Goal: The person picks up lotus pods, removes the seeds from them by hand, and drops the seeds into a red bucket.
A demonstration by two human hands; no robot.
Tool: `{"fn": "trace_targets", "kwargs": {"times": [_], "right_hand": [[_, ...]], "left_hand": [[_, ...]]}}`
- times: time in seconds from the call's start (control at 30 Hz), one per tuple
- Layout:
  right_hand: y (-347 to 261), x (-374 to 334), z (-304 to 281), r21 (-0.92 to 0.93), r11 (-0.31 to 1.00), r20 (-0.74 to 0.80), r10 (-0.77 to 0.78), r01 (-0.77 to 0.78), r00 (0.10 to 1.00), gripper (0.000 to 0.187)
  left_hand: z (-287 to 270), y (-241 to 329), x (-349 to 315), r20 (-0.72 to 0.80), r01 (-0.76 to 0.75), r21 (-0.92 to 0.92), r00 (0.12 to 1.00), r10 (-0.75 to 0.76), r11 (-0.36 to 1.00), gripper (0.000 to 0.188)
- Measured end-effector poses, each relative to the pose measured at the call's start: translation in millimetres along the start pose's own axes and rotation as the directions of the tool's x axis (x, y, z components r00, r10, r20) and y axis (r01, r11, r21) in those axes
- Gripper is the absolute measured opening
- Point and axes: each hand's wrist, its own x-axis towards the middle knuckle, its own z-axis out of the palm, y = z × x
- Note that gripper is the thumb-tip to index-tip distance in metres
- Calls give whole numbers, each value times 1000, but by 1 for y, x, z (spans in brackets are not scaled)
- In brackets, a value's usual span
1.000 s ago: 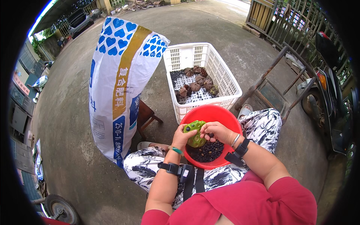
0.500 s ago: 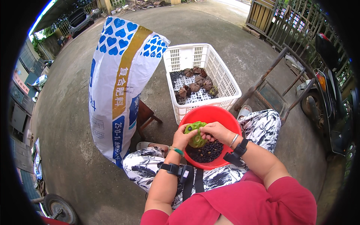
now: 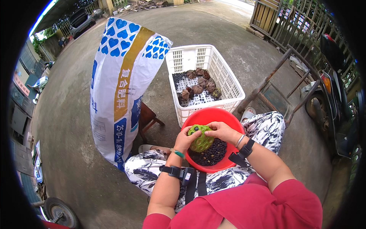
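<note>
A green lotus seed pod (image 3: pixel 201 144) is held over the red basin (image 3: pixel 234 126), its pitted face turned up and one dark seed showing near its top edge. My left hand (image 3: pixel 184 139) grips the pod's left side, thumb across the face. On the upper right edge, my right hand (image 3: pixel 224 132) has its fingers closed on the same pod; the fingertips are partly hidden. Dark lotus seeds (image 3: pixel 213 153) with a few paler ones lie in the basin below, which rests between my legs.
Beyond the basin stands a white plastic crate (image 3: pixel 231 86) with brown dried lotus pods (image 3: pixel 198 89) and dark seeds. A tall white sack (image 3: pixel 108 84) stands at left before a wooden stool (image 3: pixel 149 118). A worn chair frame (image 3: pixel 271 95) and a motorbike (image 3: pixel 331 99) are at right.
My right hand has shifted from the middle of the pod to its upper right edge. More of the pitted face now shows. My left hand keeps its hold.
</note>
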Motion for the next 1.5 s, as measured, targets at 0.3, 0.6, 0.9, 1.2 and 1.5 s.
{"fn": "trace_targets", "kwargs": {"times": [0.3, 0.6, 0.9, 1.2, 1.5], "right_hand": [[10, 6, 6, -230, 965, -339, -203, 128, 919, 23], [-34, -3, 40, -358, 886, -105, 276, -295, 955, 42], [-22, -7, 14, 66, 982, 29, 173, -174, 985, 25], [-36, -3, 15, 110, 886, 15, 452, -451, 892, 49], [-18, -6, 13, 349, 910, 86, 207, -224, 975, 31]], "left_hand": [[-12, -8, 3, 54, -14, -48, 998, 17, 999, 33], [-10, -2, -6, 69, -27, -3, 997, 27, 1000, 23], [-3, 5, -4, 152, 108, -286, 986, -67, 952, 24], [0, -8, 3, 145, -9, -35, 989, 14, 999, 31], [2, -1, -3, 42, 33, -136, 999, -28, 990, 27]]}}
